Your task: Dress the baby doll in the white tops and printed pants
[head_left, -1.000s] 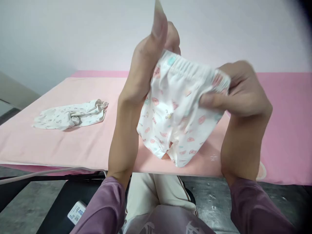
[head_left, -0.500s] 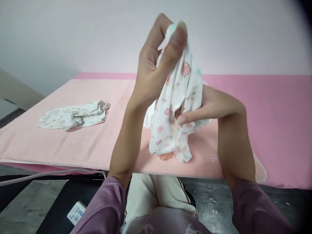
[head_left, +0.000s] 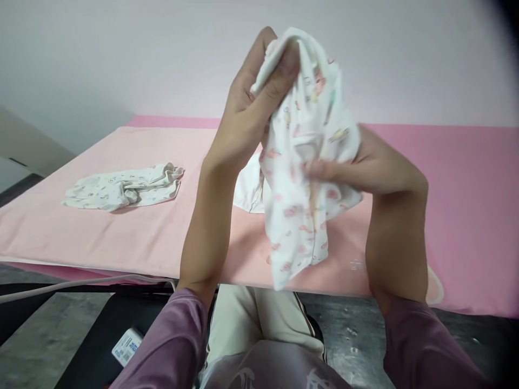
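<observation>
My left hand (head_left: 247,116) clasps the printed pants (head_left: 292,232) near the top, above the worktop (head_left: 138,243). My right hand (head_left: 381,165), now shifted down the cloth, pinches it midway; the pants hang gathered, no longer stretched between both hands.

Wears a purple top (head_left: 160,351) with smooth, faintly shiny sleeves (head_left: 421,340) stopping short of bare forearms (head_left: 206,232) and hands (head_left: 257,105), a greyish-lilac front (head_left: 275,362) printed in white, and cream trousers (head_left: 239,319) with a narrow dark-and-pale stripe (head_left: 304,309) down the side.
</observation>
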`<state>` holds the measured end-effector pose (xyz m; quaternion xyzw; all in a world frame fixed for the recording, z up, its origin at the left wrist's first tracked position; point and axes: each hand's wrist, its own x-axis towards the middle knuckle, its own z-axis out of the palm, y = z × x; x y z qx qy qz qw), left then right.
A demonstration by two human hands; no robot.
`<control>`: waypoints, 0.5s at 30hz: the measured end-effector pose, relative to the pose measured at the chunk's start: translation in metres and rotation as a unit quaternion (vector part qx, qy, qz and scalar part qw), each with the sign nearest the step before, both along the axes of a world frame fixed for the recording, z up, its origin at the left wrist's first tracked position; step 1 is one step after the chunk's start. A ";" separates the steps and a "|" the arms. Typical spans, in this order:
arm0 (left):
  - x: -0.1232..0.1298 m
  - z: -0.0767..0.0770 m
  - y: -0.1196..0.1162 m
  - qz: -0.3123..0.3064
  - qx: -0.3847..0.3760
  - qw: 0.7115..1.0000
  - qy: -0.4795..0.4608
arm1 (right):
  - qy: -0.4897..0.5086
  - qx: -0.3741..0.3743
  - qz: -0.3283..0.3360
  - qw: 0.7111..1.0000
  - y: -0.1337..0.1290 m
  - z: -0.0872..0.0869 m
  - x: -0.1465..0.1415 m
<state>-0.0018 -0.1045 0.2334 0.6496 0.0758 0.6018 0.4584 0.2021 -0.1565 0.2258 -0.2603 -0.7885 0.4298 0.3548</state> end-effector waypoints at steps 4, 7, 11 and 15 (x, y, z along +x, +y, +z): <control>0.002 0.001 0.007 0.005 0.000 0.999 0.036 | -0.062 0.005 0.036 0.997 0.007 -0.006 0.001; -0.012 -0.005 0.014 0.013 -0.086 0.991 0.101 | 0.061 0.046 -0.015 0.997 0.007 -0.007 -0.005; -0.027 -0.019 0.020 -0.044 -0.100 0.974 0.201 | 0.193 0.069 -0.082 0.975 0.009 -0.006 -0.006; -0.023 -0.026 0.023 -0.016 -0.045 0.996 0.069 | -0.031 -0.022 0.021 0.999 0.010 -0.007 0.008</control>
